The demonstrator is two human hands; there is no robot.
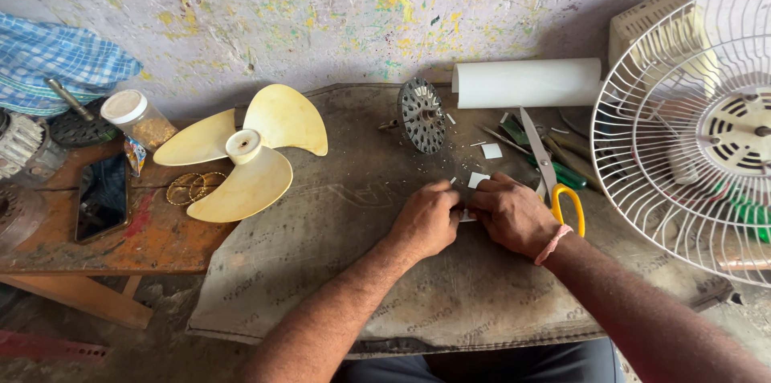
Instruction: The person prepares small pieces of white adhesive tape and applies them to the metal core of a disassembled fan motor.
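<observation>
a small white piece [465, 214], seemingly paper or thin card, sits pinched between the two hands at the middle of the worktop; most of it is hidden, so its shape cannot be told. the left hand [426, 221] and the right hand [514, 214] meet knuckle to knuckle, fingers [450, 194] curled down and clenched on the piece, probably pressing it against the surface to keep it steady. a pink band circles the right wrist.

just beyond the fingers lie small white offcuts [479, 179] and a scatter of paler scraps. just to the right of the right hand, scissors with yellow handles [554, 182] lie with blades pointing away, close enough to pick up without reaching. farther beyond the fingers, a round perforated metal disc [422, 114] stands on edge, and a white roll of sheet [526, 82] lies against the wall. green-handled tools [562, 170] lie beside the scissors.

far to the right, a white wire fan guard [683, 126] stands tilted. well to the left of the fingers, a cream three-blade fan propeller [249, 150] rests flat, with a lidded jar [138, 118] and a dark phone [103, 194] beyond it on a stained wooden board.

the worktop [321, 270] is covered with a worn grey-brown mat. the wall [321, 6] behind is pale plaster, flecked with yellow and green paint. a blue checked cloth [56, 58] hangs at far left.
</observation>
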